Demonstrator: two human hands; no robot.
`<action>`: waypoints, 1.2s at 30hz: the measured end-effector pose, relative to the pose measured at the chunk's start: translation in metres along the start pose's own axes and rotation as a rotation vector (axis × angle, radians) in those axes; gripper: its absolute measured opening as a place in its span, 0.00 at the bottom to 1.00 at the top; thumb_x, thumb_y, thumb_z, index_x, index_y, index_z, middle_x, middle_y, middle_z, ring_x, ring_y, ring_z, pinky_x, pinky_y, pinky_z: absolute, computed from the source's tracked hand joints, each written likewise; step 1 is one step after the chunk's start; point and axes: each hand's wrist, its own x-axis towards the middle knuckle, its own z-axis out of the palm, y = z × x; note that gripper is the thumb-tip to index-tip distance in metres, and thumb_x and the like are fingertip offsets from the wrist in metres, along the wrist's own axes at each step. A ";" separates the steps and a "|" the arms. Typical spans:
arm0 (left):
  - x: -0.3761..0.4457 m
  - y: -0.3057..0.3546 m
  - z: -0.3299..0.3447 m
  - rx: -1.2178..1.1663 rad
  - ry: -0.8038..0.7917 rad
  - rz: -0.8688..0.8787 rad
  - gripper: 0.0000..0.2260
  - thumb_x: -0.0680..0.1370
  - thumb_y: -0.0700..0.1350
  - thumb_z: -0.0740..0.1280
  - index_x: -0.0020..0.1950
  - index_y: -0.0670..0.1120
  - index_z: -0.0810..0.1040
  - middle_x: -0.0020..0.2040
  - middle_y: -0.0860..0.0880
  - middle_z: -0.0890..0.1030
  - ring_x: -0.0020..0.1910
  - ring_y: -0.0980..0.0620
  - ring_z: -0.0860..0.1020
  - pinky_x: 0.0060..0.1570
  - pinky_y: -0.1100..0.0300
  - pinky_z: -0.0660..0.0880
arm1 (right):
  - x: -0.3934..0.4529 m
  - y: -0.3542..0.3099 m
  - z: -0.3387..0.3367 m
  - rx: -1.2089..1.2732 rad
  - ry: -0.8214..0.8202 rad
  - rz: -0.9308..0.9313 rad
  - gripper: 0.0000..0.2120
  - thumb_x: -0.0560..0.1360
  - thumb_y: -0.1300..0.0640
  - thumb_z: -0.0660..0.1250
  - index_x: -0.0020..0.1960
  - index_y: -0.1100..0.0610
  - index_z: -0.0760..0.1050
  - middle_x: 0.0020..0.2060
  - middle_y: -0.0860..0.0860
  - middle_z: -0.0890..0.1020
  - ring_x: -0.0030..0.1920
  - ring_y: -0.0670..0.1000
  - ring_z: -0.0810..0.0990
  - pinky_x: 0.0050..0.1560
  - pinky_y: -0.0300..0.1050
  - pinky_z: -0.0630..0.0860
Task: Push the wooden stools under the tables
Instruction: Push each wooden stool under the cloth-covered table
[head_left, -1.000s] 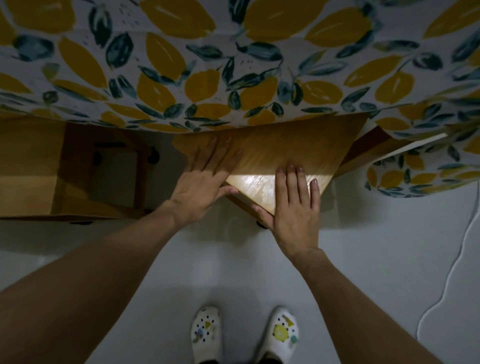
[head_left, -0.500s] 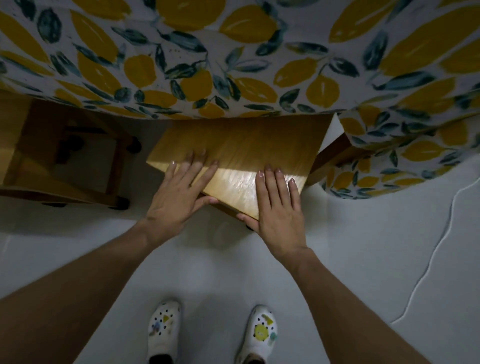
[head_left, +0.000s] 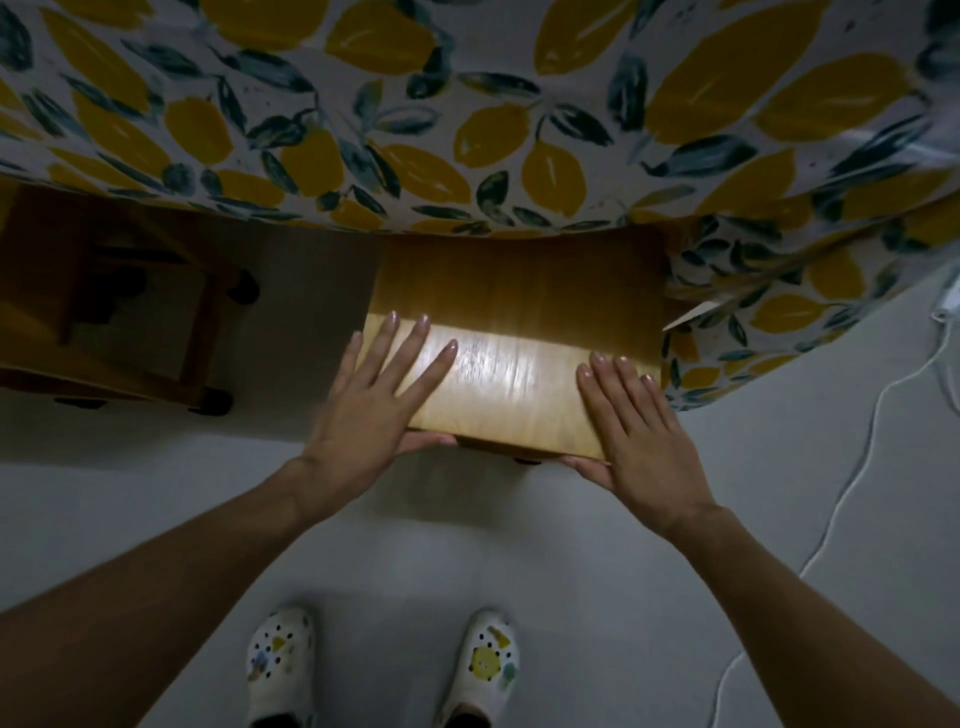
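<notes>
stool (head_left: 519, 332) – now square to tablecloth (head_left: 467, 104) | left hand (head_left: 363, 415), right hand (head_left: 639, 431) – flat, fingers straight

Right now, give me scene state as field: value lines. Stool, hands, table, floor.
stool: wooden stool square to the table edge, far part under the tablecloth, near part out
left hand: flat on seat, thumb under near edge
right hand: flat on seat, thumb under near edge
second stool: left, in shadow under the table
floor: white cable at right
</notes>
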 end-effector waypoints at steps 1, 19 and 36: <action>0.003 0.003 -0.001 -0.005 -0.003 -0.011 0.38 0.72 0.69 0.48 0.76 0.49 0.58 0.76 0.40 0.58 0.75 0.36 0.54 0.69 0.38 0.53 | -0.004 0.006 0.000 0.013 -0.001 0.023 0.39 0.78 0.33 0.47 0.78 0.59 0.51 0.78 0.57 0.55 0.78 0.58 0.51 0.76 0.57 0.54; 0.024 0.006 0.012 -0.053 -0.037 -0.080 0.38 0.73 0.70 0.41 0.77 0.50 0.51 0.77 0.40 0.52 0.76 0.37 0.48 0.69 0.37 0.49 | 0.025 0.004 -0.004 0.005 -0.050 0.150 0.45 0.76 0.29 0.41 0.76 0.65 0.53 0.76 0.66 0.56 0.77 0.62 0.53 0.76 0.59 0.51; 0.024 -0.001 0.001 -0.073 -0.142 -0.081 0.37 0.73 0.70 0.44 0.77 0.53 0.42 0.78 0.42 0.41 0.76 0.40 0.38 0.70 0.41 0.41 | 0.028 -0.005 -0.021 0.043 -0.164 0.198 0.44 0.76 0.30 0.42 0.77 0.64 0.50 0.76 0.65 0.54 0.76 0.63 0.52 0.75 0.61 0.52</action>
